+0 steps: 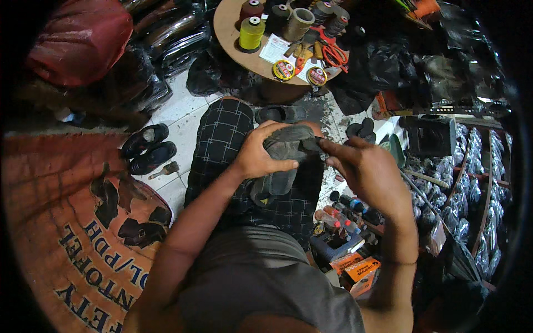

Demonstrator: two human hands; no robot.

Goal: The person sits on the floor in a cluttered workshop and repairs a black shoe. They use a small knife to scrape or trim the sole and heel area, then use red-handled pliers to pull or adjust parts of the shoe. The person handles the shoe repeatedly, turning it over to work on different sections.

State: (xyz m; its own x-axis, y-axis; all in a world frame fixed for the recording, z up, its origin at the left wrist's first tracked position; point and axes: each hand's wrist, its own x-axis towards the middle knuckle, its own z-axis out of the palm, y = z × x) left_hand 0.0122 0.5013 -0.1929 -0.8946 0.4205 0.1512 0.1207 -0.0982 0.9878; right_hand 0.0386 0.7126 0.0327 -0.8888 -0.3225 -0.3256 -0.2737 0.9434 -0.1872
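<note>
Over my lap, my left hand [257, 152] is wrapped round a worn dark grey shoe [284, 139], thumb across its near side and fingers at its far edge. Beneath it, another long grey shoe part [276, 186] rests on my checked trousers [222, 141]; I cannot tell whether the two are joined. My right hand [369, 169] is closed at the shoe's right end, its fingertips beside a small dark flap or piece. What the fingers pinch there is too dark to make out.
A round table [233, 47] ahead holds thread spools [251, 34], red-handled scissors [334, 55] and round tins [283, 70]. Black shoes [151, 157] and a brush [164, 170] lie on the floor at left. Bottles [336, 216] and orange boxes [362, 270] crowd my right side.
</note>
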